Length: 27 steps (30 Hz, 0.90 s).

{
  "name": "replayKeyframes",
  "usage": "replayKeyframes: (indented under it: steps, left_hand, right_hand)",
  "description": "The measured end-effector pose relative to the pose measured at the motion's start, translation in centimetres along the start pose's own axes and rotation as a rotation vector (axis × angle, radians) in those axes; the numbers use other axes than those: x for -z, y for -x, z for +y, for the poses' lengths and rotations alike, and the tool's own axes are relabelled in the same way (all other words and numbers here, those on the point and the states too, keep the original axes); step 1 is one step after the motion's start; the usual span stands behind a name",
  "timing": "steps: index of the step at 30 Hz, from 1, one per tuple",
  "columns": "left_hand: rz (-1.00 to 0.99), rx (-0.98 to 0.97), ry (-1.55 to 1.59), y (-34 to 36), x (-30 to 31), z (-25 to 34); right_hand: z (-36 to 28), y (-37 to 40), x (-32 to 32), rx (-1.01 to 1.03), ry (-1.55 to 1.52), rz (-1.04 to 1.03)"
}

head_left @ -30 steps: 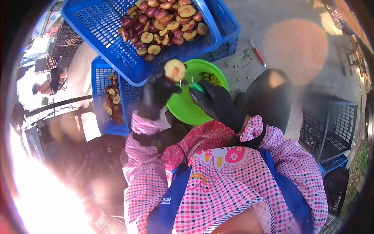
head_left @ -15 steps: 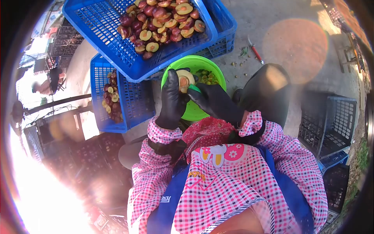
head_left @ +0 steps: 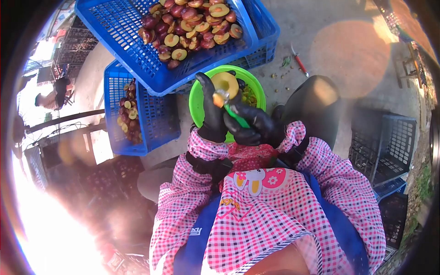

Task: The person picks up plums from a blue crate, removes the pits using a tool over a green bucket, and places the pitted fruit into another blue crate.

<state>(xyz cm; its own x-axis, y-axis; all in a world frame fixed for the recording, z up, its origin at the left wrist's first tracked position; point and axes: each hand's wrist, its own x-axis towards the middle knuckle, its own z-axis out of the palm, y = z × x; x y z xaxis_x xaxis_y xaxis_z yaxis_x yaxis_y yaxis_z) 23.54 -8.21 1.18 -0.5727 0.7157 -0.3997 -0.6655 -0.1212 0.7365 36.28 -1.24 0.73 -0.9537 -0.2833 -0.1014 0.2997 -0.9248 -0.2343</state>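
My gloved left hand (head_left: 211,107) grips a halved plum (head_left: 230,85), cut face up, with a hollow at its centre. In my gloved right hand (head_left: 254,123) is a small tool with a green handle (head_left: 237,116). Its metal tip (head_left: 222,94) is at the near edge of the plum half, and an orange-brown lump, apparently the pit, sits by the tip. Both hands are above a bright green bowl (head_left: 197,107), which has yellow-green scraps (head_left: 250,97) in it. My fingers partly cover the bowl.
A tilted blue crate (head_left: 107,41) holding many plum halves (head_left: 188,30) rests on other blue crates ahead. Another blue crate (head_left: 160,123) with plum halves stands at left. A red-handled knife (head_left: 300,63) lies on the floor near scraps. Black crates (head_left: 385,142) stand at right.
The tool has come out of the plum half's centre toward me, leaving a hollow, with the lump at its tip. The plum half has shifted slightly up and right.
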Motion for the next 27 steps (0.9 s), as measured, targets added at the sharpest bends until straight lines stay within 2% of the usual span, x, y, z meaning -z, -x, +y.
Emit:
replayKeyframes:
  steps: [2, 3, 4, 5, 6, 8, 9, 11, 13, 15, 17, 18, 20, 21, 23, 24, 26, 27]
  left_hand:
    - [0.047, 0.020, -0.012, 0.6, 1.6, 0.4]
    - [0.159, -0.147, -0.235, 0.6, 3.6, 1.0]
    - [0.266, -0.314, -0.457, 0.6, 5.3, 2.3]
    - [0.422, -0.494, -0.603, 1.5, 6.5, 4.5]
    - [0.577, -0.679, -0.747, 2.3, 7.6, 7.5]
    - [1.077, -0.749, -1.660, 2.2, 9.2, 15.2]
    - [1.072, -0.760, -1.658, 1.2, 10.8, 16.7]
    - [0.875, -1.003, -1.671, -2.7, 13.3, 17.6]
    - [0.521, -1.008, -1.651, -7.3, 7.7, 15.2]
    - [0.221, -0.745, -1.584, -12.6, 2.9, 12.6]
    - [0.213, -0.616, -1.665, -18.0, -0.8, 10.5]
    - [0.103, -0.747, -1.820, -24.2, 2.0, 9.1]
    - [0.291, -0.642, -1.845, -26.0, -1.1, 7.1]
    - [0.282, -0.642, -1.843, -26.8, -1.0, 6.7]
    - [0.075, -0.865, -1.521, -28.4, 0.7, 6.1]
    - [0.075, -0.862, -1.529, -27.2, 0.6, 6.4]
    - [-0.032, -0.711, -1.725, -21.3, -0.1, 7.8]
    - [-0.054, -0.531, -1.452, -17.5, -0.6, 8.1]
  right_hand:
    - [0.4, -0.2, -0.6, -0.006, 0.223, 0.067]
    - [0.4, -0.3, -0.4, -0.005, 0.226, 0.063]
    - [0.5, -0.4, 0.1, 0.059, 0.388, 0.137]
    - [0.5, -0.4, 0.5, 0.125, 0.549, 0.215]
    - [0.6, -0.5, 0.7, 0.135, 0.552, 0.217]
    - [0.8, -1.3, 0.7, 0.010, 1.035, 0.621]
    - [0.7, -1.3, 0.4, 0.019, 1.038, 0.623]
    - [0.2, -1.3, -0.4, 0.059, 0.933, 0.616]
    - [-0.3, -1.1, -0.8, 0.051, 0.921, 0.673]
    - [-0.4, -0.8, -0.5, 0.045, 0.908, 0.744]
    - [-0.1, -0.8, 0.6, 0.153, 0.796, 0.753]
    - [-0.4, -0.8, 0.4, 0.158, 0.796, 0.763]
    - [-1.1, -0.6, -0.3, 0.193, 0.753, 0.795]
    - [-1.2, -0.5, 0.1, 0.195, 0.751, 0.802]
    - [-1.2, -0.4, 0.9, 0.288, 0.824, 0.817]
    - [-1.4, -0.3, 0.7, 0.288, 0.817, 0.813]
    - [-1.9, -0.2, 0.0, 0.412, 0.908, 0.946]
    - [-1.7, -0.4, 0.5, 0.408, 0.904, 0.936]
